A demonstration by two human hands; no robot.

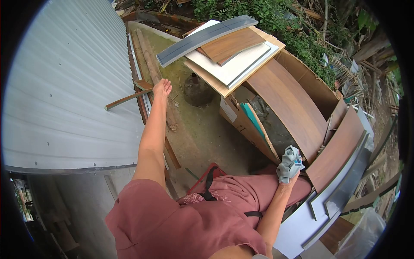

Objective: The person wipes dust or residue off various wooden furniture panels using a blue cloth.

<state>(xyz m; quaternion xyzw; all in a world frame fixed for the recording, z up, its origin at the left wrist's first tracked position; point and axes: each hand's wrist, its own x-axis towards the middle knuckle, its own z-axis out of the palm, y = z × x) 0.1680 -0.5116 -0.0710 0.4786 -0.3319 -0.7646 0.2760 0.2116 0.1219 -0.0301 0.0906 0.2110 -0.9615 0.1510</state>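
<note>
With fingers (167, 83) of the left hand (162, 89) closed, seemingly on a strip (128, 99) across the metal (69, 86). Clutching a cloth (289, 163) in the right hand (294, 176), by the near edge of the box (246, 129). Liable to scrape the metal, from gripping the strip by one end only, or topple boards (235, 46) off the box's far edge by bumping.

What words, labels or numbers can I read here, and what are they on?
"PA...", on the grey cloth in the right hand; the remaining letters are too blurred to read surely.
White label on the cardboard box: print too small to read.
Dark marks on the same box: too unclear to read.
</note>
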